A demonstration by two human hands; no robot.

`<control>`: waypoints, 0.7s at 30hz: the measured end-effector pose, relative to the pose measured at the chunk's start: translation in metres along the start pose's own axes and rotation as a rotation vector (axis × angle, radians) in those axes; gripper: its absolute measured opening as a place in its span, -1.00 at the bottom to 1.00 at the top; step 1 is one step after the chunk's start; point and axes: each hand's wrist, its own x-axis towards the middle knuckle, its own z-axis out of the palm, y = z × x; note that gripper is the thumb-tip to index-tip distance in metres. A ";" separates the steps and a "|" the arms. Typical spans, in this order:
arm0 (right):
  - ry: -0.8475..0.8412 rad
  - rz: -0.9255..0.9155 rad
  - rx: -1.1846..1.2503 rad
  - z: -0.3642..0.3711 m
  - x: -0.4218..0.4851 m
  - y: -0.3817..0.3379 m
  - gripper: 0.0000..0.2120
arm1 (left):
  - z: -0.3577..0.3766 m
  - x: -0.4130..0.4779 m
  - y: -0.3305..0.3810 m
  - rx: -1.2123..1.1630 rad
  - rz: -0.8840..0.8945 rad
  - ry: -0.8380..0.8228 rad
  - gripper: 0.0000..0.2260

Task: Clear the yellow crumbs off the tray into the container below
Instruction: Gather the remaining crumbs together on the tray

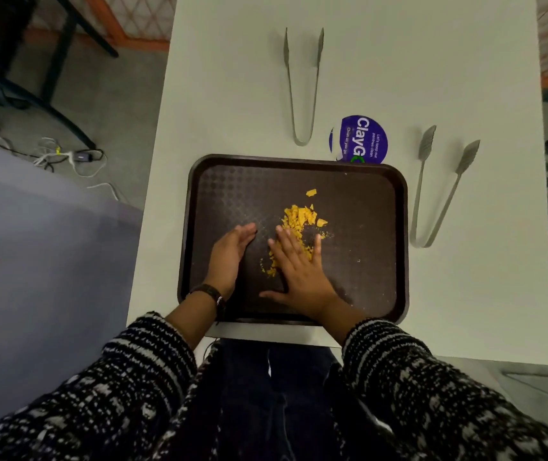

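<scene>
Right hand (299, 271) flat on crumbs (299, 217); left hand (229, 257) cupped beside.

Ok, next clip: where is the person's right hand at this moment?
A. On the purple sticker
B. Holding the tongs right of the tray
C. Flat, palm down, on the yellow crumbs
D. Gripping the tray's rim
C: the right hand lies flat with spread fingers on the yellow crumbs inside the tray; both tongs lie untouched on the table.
</scene>
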 end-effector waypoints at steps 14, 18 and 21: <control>0.002 0.064 0.078 -0.017 -0.017 0.044 0.00 | 0.000 0.002 -0.002 0.016 0.010 -0.020 -0.63; -0.123 -0.041 0.002 -0.025 -0.034 0.069 0.09 | -0.002 0.003 -0.004 0.080 0.024 -0.038 -0.62; -0.167 -0.109 -0.028 -0.024 -0.033 0.075 0.09 | -0.004 0.004 -0.006 0.112 0.022 -0.046 -0.63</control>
